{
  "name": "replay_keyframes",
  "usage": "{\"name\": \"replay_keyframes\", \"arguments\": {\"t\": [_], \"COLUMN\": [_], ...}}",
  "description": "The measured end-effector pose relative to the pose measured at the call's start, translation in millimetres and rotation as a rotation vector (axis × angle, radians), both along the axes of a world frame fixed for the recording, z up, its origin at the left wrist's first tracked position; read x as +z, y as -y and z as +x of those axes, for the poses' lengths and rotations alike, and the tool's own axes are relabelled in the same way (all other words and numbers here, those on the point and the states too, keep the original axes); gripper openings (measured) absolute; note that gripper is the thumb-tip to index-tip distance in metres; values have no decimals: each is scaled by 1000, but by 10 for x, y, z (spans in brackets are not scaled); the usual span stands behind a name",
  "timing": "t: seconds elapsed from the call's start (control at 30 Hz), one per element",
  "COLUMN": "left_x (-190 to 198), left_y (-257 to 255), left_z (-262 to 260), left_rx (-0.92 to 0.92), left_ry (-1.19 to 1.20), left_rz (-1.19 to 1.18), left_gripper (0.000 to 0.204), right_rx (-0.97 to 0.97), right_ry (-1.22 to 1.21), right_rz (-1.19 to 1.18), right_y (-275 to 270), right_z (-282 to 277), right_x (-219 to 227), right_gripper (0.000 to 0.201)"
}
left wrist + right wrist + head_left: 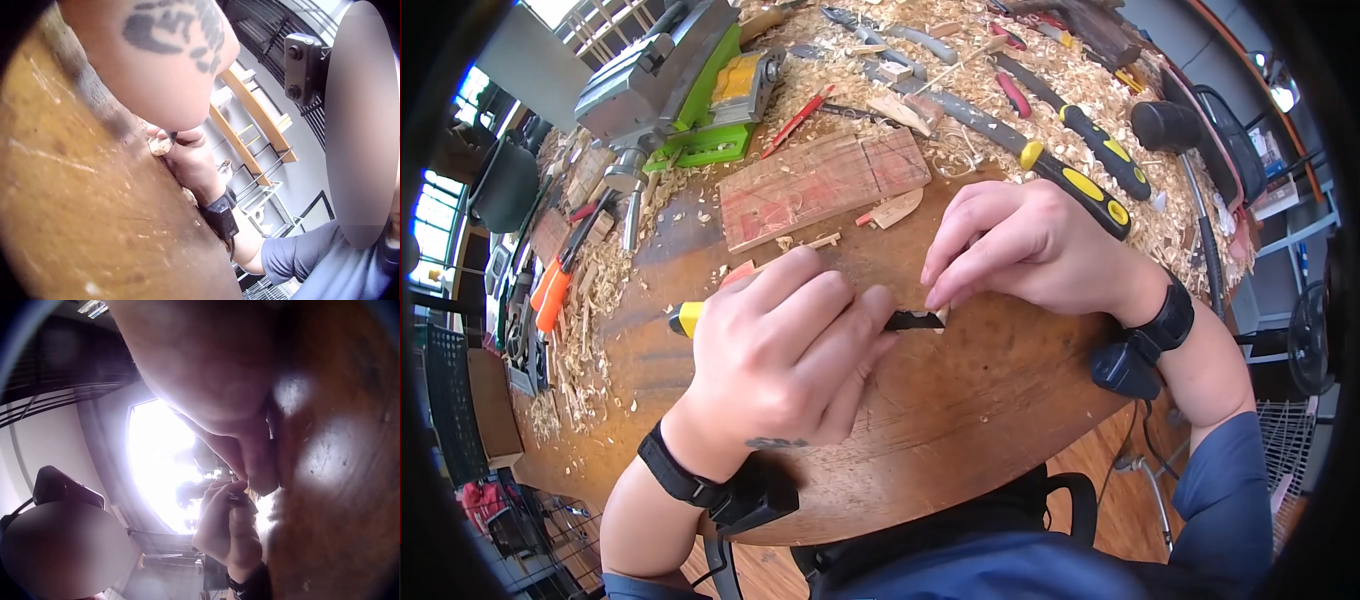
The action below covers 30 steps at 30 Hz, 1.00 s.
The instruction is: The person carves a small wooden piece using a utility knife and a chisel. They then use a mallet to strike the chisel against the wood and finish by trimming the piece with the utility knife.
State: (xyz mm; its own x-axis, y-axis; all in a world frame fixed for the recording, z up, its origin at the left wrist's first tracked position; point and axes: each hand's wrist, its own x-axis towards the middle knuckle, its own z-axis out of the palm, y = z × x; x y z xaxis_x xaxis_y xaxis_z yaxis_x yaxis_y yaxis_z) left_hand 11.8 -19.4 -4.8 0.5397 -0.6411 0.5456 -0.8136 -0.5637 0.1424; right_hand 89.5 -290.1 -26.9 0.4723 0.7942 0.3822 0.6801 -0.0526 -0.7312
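My left hand (775, 350) grips a utility knife; its yellow and black handle end (687, 319) sticks out on the left, while the rest of the handle is hidden in the fist. The dark blade (912, 320) extends right, towards my right fingertips. Thumb and fingers of my right hand (1040, 245) pinch a small pale wooden piece (161, 145), mostly covered by the fingers in the head view. The blade tip overlaps the piece there. Both hands are close over the brown wooden table (920, 410). From the right wrist, the left hand (225, 525) shows beyond the right fingers.
A reddish board (825, 185) lies ahead of the hands, with a small wooden offcut (897, 208) beside it. A green and grey vise (700, 110) stands back left. Rasps with yellow-black handles (1080, 190), a black mallet (1165, 126) and orange-handled pliers (552, 295) lie among wood shavings.
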Motion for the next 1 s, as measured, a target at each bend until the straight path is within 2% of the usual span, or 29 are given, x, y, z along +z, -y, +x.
{"name": "replay_keyframes", "arguments": {"t": [0.23,0.4,0.6,0.8,1.0], "left_x": [-35,-70,-71,-60,-77], "left_y": [31,39,101,39,83], "left_z": [18,43,-18,23,48], "left_rx": [15,-16,-59,37,-19], "left_ry": [6,10,40,79,65], "left_rz": [3,2,121,-18,-36], "left_gripper": [33,32,32,30,31], "right_rx": [-14,-12,-15,1,6], "right_ry": [-66,-1,-50,-22,-19], "right_rz": [-21,-7,3,-6,-2], "right_y": [8,-3,4,15,16], "right_z": [-19,-5,-3,11,12], "right_x": [20,4,-8,6,9], "right_gripper": [17,17,16,17,15]}}
